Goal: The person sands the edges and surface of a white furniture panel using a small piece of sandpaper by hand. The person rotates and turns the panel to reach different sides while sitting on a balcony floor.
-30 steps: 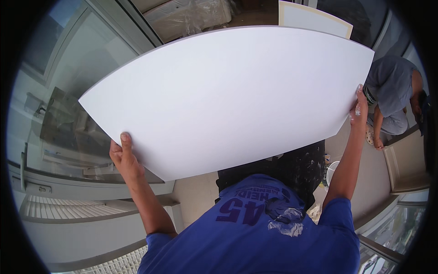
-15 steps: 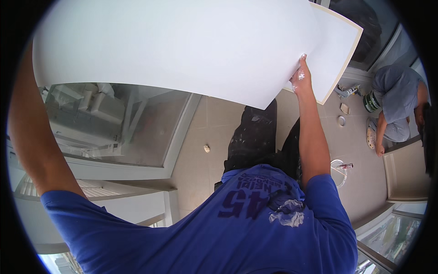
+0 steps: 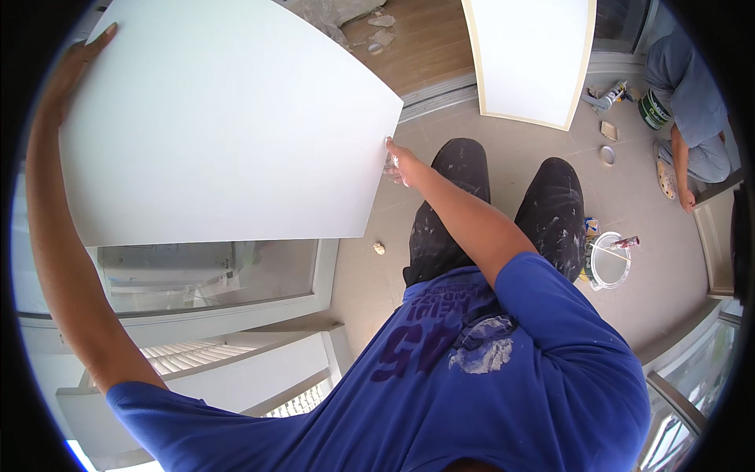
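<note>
A large white panel (image 3: 236,134) stands tilted between my outstretched arms at the left. My left hand (image 3: 82,67) closes round its far left edge, a finger or thumb lying on the white face. Smeared with white, my right hand (image 3: 401,164) pinches the panel's right edge; part of its fingers is hidden by the panel. A second white panel (image 3: 531,63) with a beige border stands apart on the tiled floor, farther to the right.
A white bucket (image 3: 610,267) with a red-handled tool across it stands by my knee. At the right another person (image 3: 688,102) crouches beside a green bucket (image 3: 653,110), a caulking gun (image 3: 605,96) and a roll of tape (image 3: 607,155). A glass window (image 3: 197,267) lies behind the panel.
Held in both hands, the panel has swung left and come away from the beige-bordered panel it overlapped. My right hand has moved left with it; the bucket by my knee shows more fully.
</note>
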The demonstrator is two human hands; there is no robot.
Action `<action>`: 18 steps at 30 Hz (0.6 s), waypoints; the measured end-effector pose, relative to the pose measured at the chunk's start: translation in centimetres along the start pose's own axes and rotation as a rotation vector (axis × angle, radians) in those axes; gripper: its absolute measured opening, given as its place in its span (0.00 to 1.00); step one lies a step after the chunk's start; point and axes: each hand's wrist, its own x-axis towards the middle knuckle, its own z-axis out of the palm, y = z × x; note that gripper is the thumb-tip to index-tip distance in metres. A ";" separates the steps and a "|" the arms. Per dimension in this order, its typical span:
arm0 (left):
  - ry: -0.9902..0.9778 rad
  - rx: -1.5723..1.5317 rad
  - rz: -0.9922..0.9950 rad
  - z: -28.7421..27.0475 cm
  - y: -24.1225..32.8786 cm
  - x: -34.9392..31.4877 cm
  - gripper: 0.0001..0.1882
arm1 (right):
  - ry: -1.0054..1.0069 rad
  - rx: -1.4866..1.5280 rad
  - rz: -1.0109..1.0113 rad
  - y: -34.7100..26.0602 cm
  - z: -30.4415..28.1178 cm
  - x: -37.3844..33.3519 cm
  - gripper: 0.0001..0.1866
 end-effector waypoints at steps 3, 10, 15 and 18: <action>-0.089 -0.061 -0.051 3.2 -0.3 -0.1 0.57 | 0.227 -0.377 -0.011 3.5 -2.7 2.3 0.51; -0.229 -0.048 -0.160 10.4 -1.4 -5.6 0.44 | 0.105 -0.851 -0.100 3.9 -1.1 -1.2 0.44; -0.242 -0.039 -0.170 16.2 -2.4 -7.8 0.49 | 0.154 -0.887 -0.113 4.0 -1.9 -0.6 0.42; -0.227 0.030 -0.179 18.5 -3.1 -9.4 0.47 | 0.130 -0.869 -0.106 4.0 -1.9 -0.8 0.40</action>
